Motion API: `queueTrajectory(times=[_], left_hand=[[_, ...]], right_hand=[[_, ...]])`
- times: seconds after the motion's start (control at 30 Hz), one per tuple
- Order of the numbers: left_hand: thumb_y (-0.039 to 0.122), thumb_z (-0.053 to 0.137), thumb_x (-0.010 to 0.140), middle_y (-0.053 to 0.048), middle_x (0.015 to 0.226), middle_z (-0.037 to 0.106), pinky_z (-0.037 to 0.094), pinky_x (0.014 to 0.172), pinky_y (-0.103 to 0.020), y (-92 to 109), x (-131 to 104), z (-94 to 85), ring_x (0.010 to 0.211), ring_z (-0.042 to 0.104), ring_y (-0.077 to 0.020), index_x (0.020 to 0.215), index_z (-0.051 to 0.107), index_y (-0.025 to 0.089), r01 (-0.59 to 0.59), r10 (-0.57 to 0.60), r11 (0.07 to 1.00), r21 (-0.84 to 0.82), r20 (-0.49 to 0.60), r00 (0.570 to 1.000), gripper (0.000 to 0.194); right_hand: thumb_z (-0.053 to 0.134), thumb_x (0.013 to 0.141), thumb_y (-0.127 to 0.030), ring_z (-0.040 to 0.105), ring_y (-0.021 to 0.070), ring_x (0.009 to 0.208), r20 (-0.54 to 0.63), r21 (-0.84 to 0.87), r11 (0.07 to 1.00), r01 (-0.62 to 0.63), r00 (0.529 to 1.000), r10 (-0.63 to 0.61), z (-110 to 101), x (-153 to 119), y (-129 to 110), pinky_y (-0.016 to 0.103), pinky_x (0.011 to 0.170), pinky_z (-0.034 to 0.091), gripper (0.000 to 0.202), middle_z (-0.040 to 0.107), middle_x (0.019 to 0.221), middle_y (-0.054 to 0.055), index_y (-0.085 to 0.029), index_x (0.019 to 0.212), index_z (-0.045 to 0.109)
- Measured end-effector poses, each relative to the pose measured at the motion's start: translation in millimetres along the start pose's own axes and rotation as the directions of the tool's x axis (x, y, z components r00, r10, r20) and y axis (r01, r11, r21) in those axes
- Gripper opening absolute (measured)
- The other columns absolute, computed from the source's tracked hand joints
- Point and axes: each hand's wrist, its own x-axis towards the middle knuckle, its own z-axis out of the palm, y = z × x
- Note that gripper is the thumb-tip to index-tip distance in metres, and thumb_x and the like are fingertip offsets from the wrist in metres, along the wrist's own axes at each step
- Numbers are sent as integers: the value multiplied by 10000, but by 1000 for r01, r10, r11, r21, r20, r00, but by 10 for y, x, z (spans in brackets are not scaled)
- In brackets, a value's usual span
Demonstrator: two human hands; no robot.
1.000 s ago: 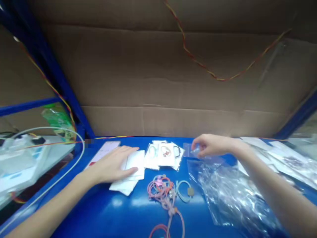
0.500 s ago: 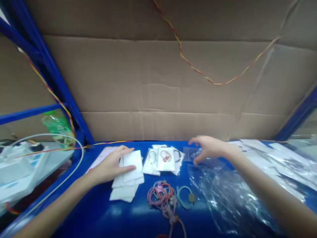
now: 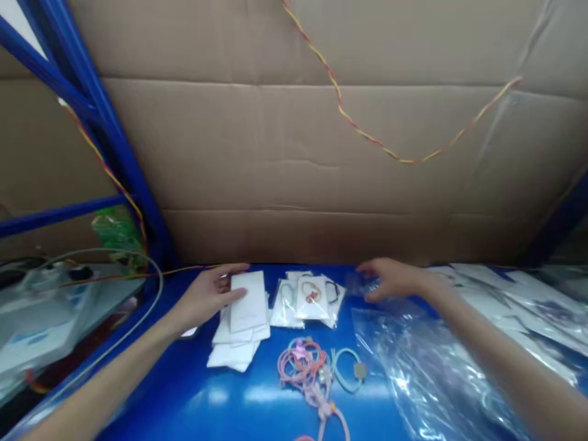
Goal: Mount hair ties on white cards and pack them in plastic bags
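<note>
My left hand (image 3: 207,295) has its thumb on the top white card (image 3: 248,301) of a loose stack, fingers curled at the card's left edge. My right hand (image 3: 390,279) hovers or rests over small clear bags at the back, thumb and fingers apart; nothing shows clearly between them. Between the hands lie packed cards in clear sleeves, the front one with a tan and red hair tie (image 3: 312,294). Nearer me is a tangle of pink and orange hair ties (image 3: 303,366), with a light blue one (image 3: 348,370) beside it.
Clear plastic bags (image 3: 427,367) spread under my right forearm. White sheets (image 3: 533,300) lie at the far right. A cardboard wall (image 3: 294,147) stands behind the blue table (image 3: 229,404). At left are a blue frame (image 3: 110,128), a thin cable and a white device (image 3: 41,312).
The view has shifted slightly. My left hand has drawn a little left, its thumb now nearer the top card's left edge. My right hand stays around the small clear bags.
</note>
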Motion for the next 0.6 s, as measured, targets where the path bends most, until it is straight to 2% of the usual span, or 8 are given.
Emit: queueTrajectory(times=[0.13, 0.23, 0.4, 0.53, 0.6], left_hand=[[466, 855, 679, -156, 1192, 767, 592, 934, -450, 47, 20, -69, 1071, 734, -331, 1335, 607, 133, 71, -78, 990, -118, -51, 996, 776], [410, 878, 661, -128, 1097, 799, 595, 893, -363, 82, 13, -93, 1032, 747, -295, 1288, 640, 135, 133, -163, 957, -258, -96, 982, 725], [353, 865, 667, -104, 960, 809, 593, 710, -310, 102, -20, -37, 851, 764, -267, 1203, 676, 140, 163, -195, 928, -336, -66, 979, 606], [348, 840, 699, -85, 929, 803, 566, 625, -277, 147, -64, 63, 768, 748, -238, 1207, 664, 150, 161, -182, 936, -313, -39, 983, 573], [382, 834, 699, -59, 849, 794, 485, 489, -229, 172, -93, 131, 635, 707, -202, 1231, 639, 151, 155, -173, 948, -279, -40, 984, 612]], right_hand=[[741, 679, -316, 718, 306, 941, -59, 5, 999, 34, 998, -34, -124, -60, -71, 354, 800, 552, 621, 755, 1108, 157, -106, 1262, 703], [727, 684, -304, 713, 303, 914, -96, -6, 999, 48, 994, -48, -211, -99, -113, 348, 772, 550, 634, 750, 1089, 166, -85, 1278, 689], [717, 702, -290, 681, 322, 1111, -187, 65, 992, 110, 978, -96, -252, -131, -148, 369, 949, 534, 668, 693, 1299, 148, -140, 1349, 647], [757, 749, -456, 647, 347, 1184, -169, 197, 976, 99, 983, -65, -213, -152, -247, 434, 1010, 511, 727, 649, 1375, 160, -150, 1391, 609], [652, 850, -572, 638, 340, 1184, -175, 300, 947, 115, 983, -64, -188, -165, -350, 455, 1013, 501, 638, 665, 1349, 153, -166, 1343, 647]])
